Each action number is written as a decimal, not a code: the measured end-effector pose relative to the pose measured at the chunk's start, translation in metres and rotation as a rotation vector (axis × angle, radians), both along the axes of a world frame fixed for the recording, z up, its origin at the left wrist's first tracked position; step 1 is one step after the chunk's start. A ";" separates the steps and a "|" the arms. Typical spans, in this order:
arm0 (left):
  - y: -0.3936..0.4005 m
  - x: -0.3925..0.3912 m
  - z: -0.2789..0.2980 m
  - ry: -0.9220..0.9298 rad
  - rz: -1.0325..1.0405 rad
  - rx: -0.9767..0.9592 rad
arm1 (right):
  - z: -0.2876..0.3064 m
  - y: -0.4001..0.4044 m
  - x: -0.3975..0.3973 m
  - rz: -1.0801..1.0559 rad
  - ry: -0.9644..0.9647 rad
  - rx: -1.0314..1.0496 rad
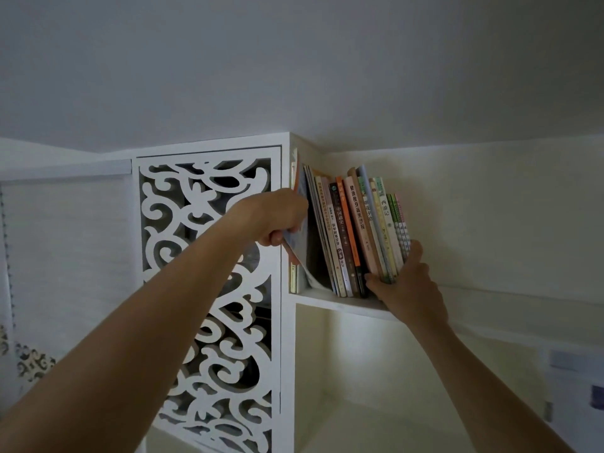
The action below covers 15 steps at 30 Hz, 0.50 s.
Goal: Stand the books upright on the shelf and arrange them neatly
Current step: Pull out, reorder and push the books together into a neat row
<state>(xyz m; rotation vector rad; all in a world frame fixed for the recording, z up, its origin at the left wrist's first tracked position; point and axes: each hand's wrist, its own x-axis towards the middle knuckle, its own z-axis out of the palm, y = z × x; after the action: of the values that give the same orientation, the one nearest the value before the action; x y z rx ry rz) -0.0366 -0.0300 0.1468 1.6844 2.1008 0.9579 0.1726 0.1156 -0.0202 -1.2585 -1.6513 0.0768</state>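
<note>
A row of several books (pixel 354 230) stands on a high white shelf (pixel 340 304), leaning to the left. My right hand (pixel 403 284) grips the lower right end of the row, thumb on the spines and fingers round the outer green-spined books. My left hand (pixel 277 217) grips a thin, bending book (pixel 299 250) at the shelf's left end, next to the cabinet wall. A dark gap lies between that thin book and the leaning row.
A white cabinet door with carved scroll cut-outs (pixel 209 273) stands left of the shelf. A pale wall runs behind and to the right of the books. Below the shelf is an open white compartment (pixel 359 387). The ceiling is close above.
</note>
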 end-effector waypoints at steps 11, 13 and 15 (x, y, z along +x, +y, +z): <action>0.032 0.015 -0.056 -0.173 -0.318 0.405 | 0.000 0.000 -0.002 -0.029 -0.013 0.002; 0.059 0.025 -0.094 -0.077 -0.271 0.555 | 0.000 -0.001 -0.001 -0.033 -0.016 0.006; 0.077 0.028 -0.121 -0.137 -0.194 0.657 | 0.000 -0.001 -0.001 -0.030 -0.018 0.010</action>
<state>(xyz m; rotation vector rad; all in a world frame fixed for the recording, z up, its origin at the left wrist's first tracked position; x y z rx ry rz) -0.0084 0.0470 0.0254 1.9804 1.5835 1.7675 0.1716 0.1142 -0.0206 -1.2790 -1.6458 0.0388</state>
